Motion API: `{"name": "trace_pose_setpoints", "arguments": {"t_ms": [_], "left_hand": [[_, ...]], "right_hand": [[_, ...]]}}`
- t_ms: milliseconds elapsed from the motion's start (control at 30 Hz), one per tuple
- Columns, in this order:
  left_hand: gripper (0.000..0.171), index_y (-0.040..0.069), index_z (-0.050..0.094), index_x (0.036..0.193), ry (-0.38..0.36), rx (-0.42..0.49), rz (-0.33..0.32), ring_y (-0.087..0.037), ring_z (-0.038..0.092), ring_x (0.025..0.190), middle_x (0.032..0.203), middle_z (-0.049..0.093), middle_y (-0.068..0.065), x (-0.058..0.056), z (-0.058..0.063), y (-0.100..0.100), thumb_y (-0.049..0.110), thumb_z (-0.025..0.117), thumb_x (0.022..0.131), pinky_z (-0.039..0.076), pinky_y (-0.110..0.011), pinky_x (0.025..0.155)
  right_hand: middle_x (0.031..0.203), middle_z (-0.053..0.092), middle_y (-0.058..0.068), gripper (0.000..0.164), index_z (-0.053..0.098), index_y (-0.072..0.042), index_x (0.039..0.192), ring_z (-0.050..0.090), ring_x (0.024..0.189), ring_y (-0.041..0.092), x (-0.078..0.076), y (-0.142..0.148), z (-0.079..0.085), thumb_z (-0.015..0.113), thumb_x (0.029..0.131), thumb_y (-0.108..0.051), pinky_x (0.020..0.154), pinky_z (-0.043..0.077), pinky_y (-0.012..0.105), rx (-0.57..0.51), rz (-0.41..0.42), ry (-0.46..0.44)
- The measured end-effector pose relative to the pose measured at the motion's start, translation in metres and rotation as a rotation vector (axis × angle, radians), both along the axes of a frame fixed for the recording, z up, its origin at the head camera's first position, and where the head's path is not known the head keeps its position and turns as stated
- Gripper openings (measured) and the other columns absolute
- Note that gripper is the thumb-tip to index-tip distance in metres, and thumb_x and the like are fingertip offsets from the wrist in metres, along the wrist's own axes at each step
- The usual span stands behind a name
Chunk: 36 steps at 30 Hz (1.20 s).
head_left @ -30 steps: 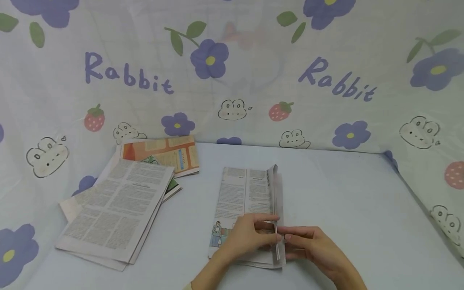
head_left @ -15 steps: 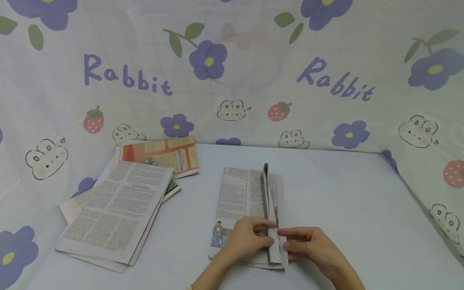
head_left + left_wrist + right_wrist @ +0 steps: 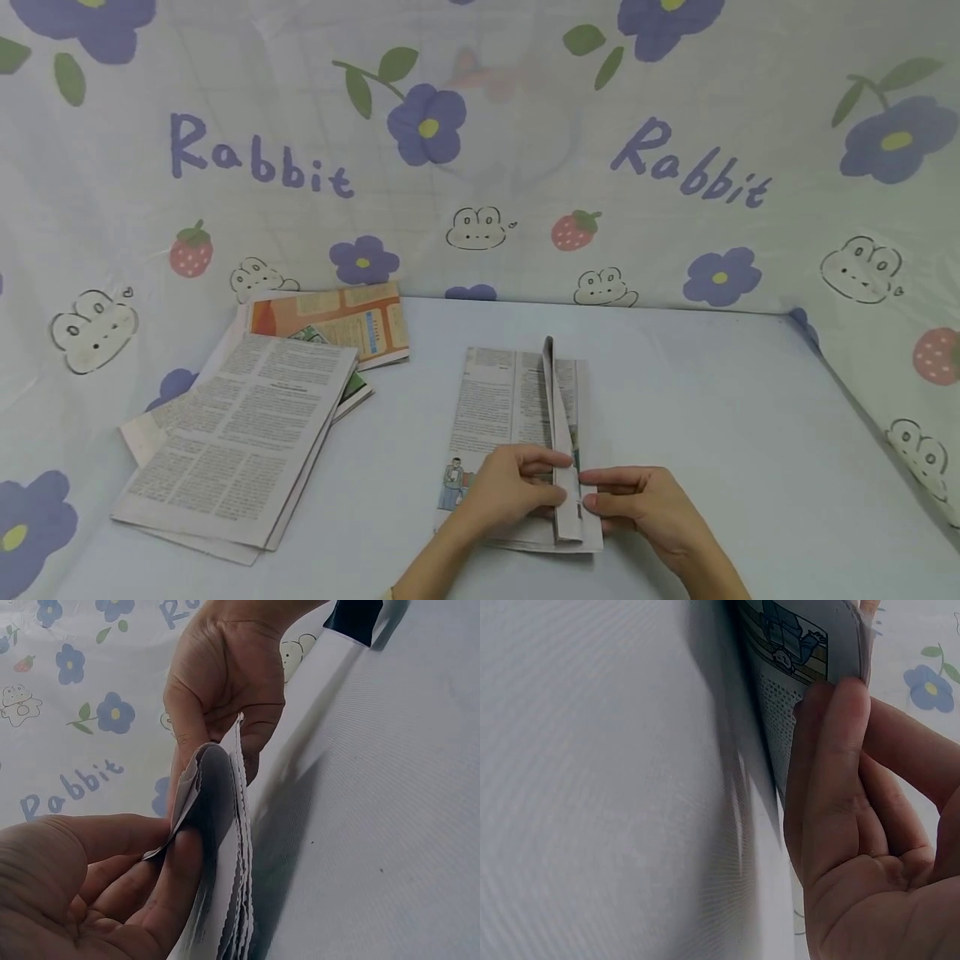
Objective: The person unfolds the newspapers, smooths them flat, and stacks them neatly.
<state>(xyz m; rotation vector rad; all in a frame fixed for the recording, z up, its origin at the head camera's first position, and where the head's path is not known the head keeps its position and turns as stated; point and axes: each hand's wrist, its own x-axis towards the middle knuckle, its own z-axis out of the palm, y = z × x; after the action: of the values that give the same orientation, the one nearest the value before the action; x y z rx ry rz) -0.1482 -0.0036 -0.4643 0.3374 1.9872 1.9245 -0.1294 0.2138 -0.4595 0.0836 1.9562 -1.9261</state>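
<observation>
In the head view a folded newspaper (image 3: 483,396) lies on the table, print and a cartoon figure facing up. Along its right side a narrow strip (image 3: 567,521) is turned over toward the left, its far end standing up. My left hand (image 3: 510,487) reaches across the sheet and pinches the strip's left edge between thumb and fingers. At the right edge of the fold, my right hand (image 3: 652,508) pinches the paper. The left wrist view shows the curved flap (image 3: 214,769) raised beside several stacked paper layers. Fingers (image 3: 840,750) grip the paper's edge in the right wrist view.
To the left lies an overlapping pile of folded newspapers (image 3: 247,433), with an orange printed sheet (image 3: 330,317) at its back. The white table (image 3: 712,400) meets a curtain (image 3: 517,167) patterned with flowers, strawberries and rabbits at the back and sides.
The newspaper's right edge, standing up a second ago, has been turned over leftward into a flat strip near the hands. Since half a second ago the sheet has shifted slightly right.
</observation>
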Motion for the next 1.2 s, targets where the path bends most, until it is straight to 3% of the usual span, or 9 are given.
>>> {"name": "trace_pose_setpoints", "arguments": {"t_ms": [300,467,667,900,1200], "left_hand": [[0.030,0.006,0.073,0.110,-0.015,0.025,0.001,-0.018,0.070,0.075,0.106,0.071,-0.006,-0.001,0.000,0.000,-0.002,0.077,0.081,0.058,-0.031,0.065],[0.030,0.007,0.073,0.110,-0.006,0.029,0.001,-0.017,0.070,0.083,0.108,0.071,-0.005,-0.002,0.001,0.001,-0.001,0.077,0.082,0.057,-0.030,0.069],[0.028,0.009,0.074,0.109,0.051,0.008,0.028,-0.015,0.069,0.086,0.108,0.071,-0.004,-0.004,0.006,-0.006,0.002,0.077,0.082,0.056,-0.029,0.072],[0.029,0.009,0.072,0.114,0.050,0.023,0.071,-0.021,0.069,0.086,0.107,0.071,-0.006,-0.009,0.024,-0.036,0.007,0.076,0.085,0.057,-0.034,0.073],[0.034,0.008,0.069,0.119,0.087,0.021,0.114,-0.027,0.068,0.090,0.114,0.070,-0.008,-0.007,0.039,-0.092,0.010,0.077,0.086,0.055,-0.032,0.074]], "right_hand": [[0.100,0.071,0.012,0.035,0.070,0.007,0.113,0.067,0.081,0.018,0.000,0.000,0.001,0.080,0.081,-0.005,0.068,0.057,0.031,0.001,-0.014,0.002],[0.098,0.069,0.011,0.035,0.071,0.006,0.113,0.065,0.079,0.017,0.000,0.003,0.003,0.081,0.081,-0.006,0.068,0.057,0.030,0.021,-0.031,0.005],[0.101,0.071,0.012,0.034,0.072,0.005,0.112,0.066,0.083,0.019,-0.001,0.005,0.006,0.081,0.082,-0.007,0.068,0.057,0.031,0.054,-0.069,0.011],[0.099,0.071,0.013,0.036,0.070,0.005,0.115,0.066,0.081,0.022,-0.004,0.013,0.005,0.080,0.082,-0.007,0.069,0.057,0.034,0.078,-0.124,0.017],[0.100,0.072,0.012,0.035,0.072,0.003,0.114,0.068,0.083,0.024,-0.004,0.029,0.009,0.080,0.081,-0.005,0.069,0.057,0.034,0.082,-0.203,-0.019]]}}
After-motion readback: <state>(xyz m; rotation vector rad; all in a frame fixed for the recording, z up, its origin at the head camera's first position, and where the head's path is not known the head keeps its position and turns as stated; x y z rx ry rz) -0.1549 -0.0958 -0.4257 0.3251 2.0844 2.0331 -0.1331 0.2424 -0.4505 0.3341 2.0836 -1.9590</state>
